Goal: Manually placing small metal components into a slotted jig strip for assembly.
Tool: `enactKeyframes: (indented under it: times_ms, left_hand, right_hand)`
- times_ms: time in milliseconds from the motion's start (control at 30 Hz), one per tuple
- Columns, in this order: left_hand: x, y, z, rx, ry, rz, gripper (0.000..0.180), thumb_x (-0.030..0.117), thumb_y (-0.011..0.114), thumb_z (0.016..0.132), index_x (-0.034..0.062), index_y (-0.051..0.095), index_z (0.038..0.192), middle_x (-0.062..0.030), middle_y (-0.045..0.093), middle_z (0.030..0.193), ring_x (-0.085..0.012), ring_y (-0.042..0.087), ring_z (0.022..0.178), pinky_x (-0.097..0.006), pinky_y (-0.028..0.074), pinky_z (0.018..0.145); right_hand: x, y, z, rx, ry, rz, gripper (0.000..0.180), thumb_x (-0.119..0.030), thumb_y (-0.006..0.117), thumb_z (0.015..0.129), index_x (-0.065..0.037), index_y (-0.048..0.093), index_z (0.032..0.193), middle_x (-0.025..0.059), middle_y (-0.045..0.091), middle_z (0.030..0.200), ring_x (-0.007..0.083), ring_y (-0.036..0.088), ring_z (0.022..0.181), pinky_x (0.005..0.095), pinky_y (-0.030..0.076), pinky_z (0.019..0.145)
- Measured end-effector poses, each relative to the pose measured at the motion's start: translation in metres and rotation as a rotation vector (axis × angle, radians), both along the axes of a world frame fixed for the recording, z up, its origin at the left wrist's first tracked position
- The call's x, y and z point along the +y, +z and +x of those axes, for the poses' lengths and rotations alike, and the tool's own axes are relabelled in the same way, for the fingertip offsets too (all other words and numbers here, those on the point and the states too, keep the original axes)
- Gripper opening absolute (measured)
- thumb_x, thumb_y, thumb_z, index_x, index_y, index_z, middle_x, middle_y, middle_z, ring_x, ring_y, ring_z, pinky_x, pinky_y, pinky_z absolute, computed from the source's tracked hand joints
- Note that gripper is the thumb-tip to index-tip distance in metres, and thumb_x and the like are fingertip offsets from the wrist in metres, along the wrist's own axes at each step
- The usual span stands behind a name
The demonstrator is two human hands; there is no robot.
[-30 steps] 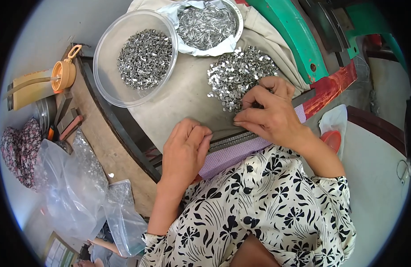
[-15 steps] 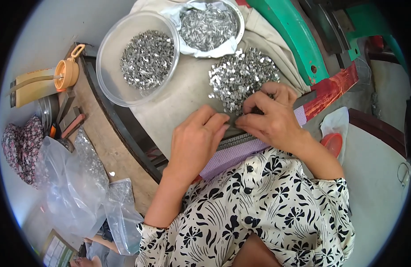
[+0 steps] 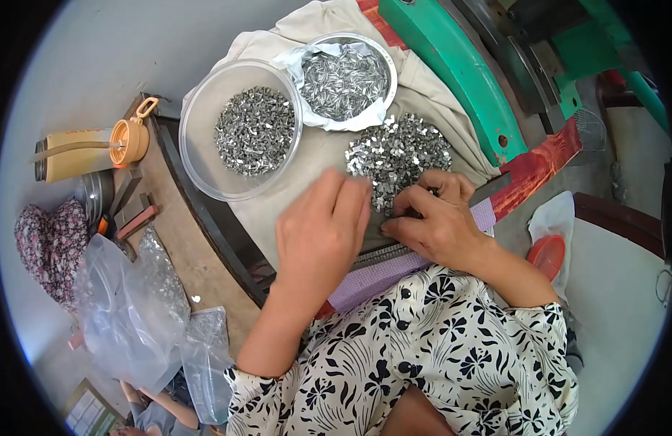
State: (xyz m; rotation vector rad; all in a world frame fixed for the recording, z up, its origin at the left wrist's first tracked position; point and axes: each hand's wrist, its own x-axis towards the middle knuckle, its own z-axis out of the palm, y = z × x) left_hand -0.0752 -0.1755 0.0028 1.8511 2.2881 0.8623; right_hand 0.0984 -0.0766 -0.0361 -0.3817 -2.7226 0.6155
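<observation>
A pile of small shiny metal pieces (image 3: 397,156) lies on a beige cloth (image 3: 259,221). At its near edge my right hand (image 3: 437,221) is closed in a pinch; whatever sits between the fingertips is too small to name. My left hand (image 3: 323,229) is held over the cloth, left of the pile, fingers pressed together and slightly blurred. Anything in its fingertips is hidden. Below both hands runs a dark ridged strip (image 3: 383,254) beside a purple checked cloth (image 3: 372,278). Beyond my left hand stands a clear round plastic tub (image 3: 194,156) of small metal pieces.
A metal bowl (image 3: 392,80) lined with white plastic holds slim metal pieces. Green machinery (image 3: 459,80) rises at the far right. Plastic bags (image 3: 132,320), a yellow bottle with an orange cap (image 3: 130,139) and tools are on the left. Another person (image 3: 158,410) is at the lower left.
My left hand has parted from my right hand and lifted away from the strip, its fingers now pointing toward the tub. My right hand stays pinched by the pile. The whole view has shifted slightly.
</observation>
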Motion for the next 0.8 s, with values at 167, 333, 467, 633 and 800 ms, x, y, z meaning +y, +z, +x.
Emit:
enactKeyframes:
  times_ms: [167, 333, 467, 633, 800]
  left_hand:
    - [0.050, 0.003, -0.029, 0.381, 0.081, 0.157, 0.009, 0.006, 0.061, 0.077, 0.0089, 0.055, 0.084, -0.0058, 0.051, 0.080, -0.0210, 0.058, 0.065, -0.034, 0.049, 0.054]
    - [0.026, 0.010, -0.030, 0.060, 0.029, 0.179, 0.021, 0.005, 0.068, 0.083, 0.0082, 0.065, 0.103, -0.0072, 0.057, 0.087, -0.0251, 0.063, 0.072, -0.037, 0.051, 0.061]
    - [-0.018, 0.003, -0.015, -0.384, 0.056, -0.023, 0.014, 0.000, 0.072, 0.081, 0.0029, 0.069, 0.095, -0.0118, 0.064, 0.086, -0.0288, 0.064, 0.074, -0.035, 0.051, 0.065]
    - [-0.068, -0.013, 0.008, -0.535, 0.119, -0.177, 0.018, 0.000, 0.074, 0.080, 0.0018, 0.068, 0.097, -0.0114, 0.064, 0.089, -0.0268, 0.064, 0.074, -0.033, 0.051, 0.065]
    - [-0.092, -0.028, 0.015, -0.562, 0.167, -0.181, 0.031, 0.006, 0.084, 0.070, 0.0022, 0.067, 0.096, -0.0095, 0.060, 0.094, -0.0256, 0.061, 0.081, -0.033, 0.050, 0.067]
  right_hand:
    - [0.003, 0.000, -0.003, -0.023, 0.017, 0.007, 0.011, -0.026, 0.078, 0.071, -0.025, 0.074, 0.081, -0.0094, 0.061, 0.096, 0.0251, 0.048, 0.106, 0.0445, 0.029, 0.089]
    - [0.007, 0.001, -0.001, 0.000, -0.044, 0.013, 0.013, -0.026, 0.080, 0.069, -0.025, 0.075, 0.080, -0.0085, 0.061, 0.094, 0.0250, 0.050, 0.104, 0.0444, 0.029, 0.087]
    - [0.003, 0.003, 0.000, 0.012, -0.052, 0.084, 0.012, -0.025, 0.080, 0.068, -0.024, 0.075, 0.079, -0.0088, 0.061, 0.094, 0.0245, 0.049, 0.104, 0.0438, 0.028, 0.087]
    - [0.007, 0.012, -0.011, 0.051, -0.061, -0.138, 0.013, -0.020, 0.082, 0.068, -0.016, 0.075, 0.079, -0.0061, 0.061, 0.092, 0.0240, 0.047, 0.101, 0.0407, 0.027, 0.090]
    - [-0.002, 0.015, -0.019, 0.009, -0.042, -0.255, 0.011, -0.017, 0.081, 0.070, -0.015, 0.075, 0.079, -0.0053, 0.061, 0.092, 0.0241, 0.046, 0.101, 0.0404, 0.028, 0.090]
